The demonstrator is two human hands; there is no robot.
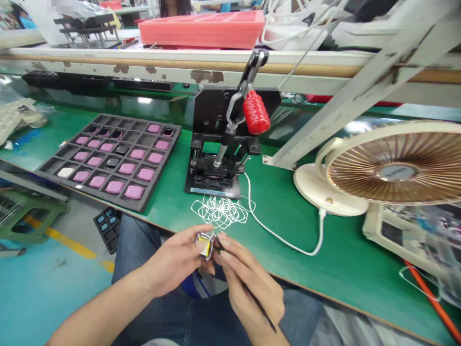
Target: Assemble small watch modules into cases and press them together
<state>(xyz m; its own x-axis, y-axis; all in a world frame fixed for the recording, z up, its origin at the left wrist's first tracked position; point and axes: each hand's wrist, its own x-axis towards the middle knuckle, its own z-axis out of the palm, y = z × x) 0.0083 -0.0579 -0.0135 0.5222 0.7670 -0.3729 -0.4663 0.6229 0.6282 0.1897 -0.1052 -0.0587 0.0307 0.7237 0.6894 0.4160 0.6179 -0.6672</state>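
Observation:
Between the fingertips of my left hand (180, 262) is a small open watch case (204, 245) with a yellow and silvery part inside. My right hand (248, 281) is closed on a thin dark tool, which looks like tweezers (256, 303), its tip at the case's right edge. Just beyond my hands, a tangle of thin white rings (221, 211) lies on the green table (284, 259). Behind the rings stands a black toggle press (216, 168) with a red handle (256, 113).
A grey foam tray (151, 192) at the left holds several pink and dark watch cases. To the right stand a cream fan (394, 168) with a white cable (284, 244) and a slanted metal post (345, 86). A red foam block (201, 31) rests on the shelf above.

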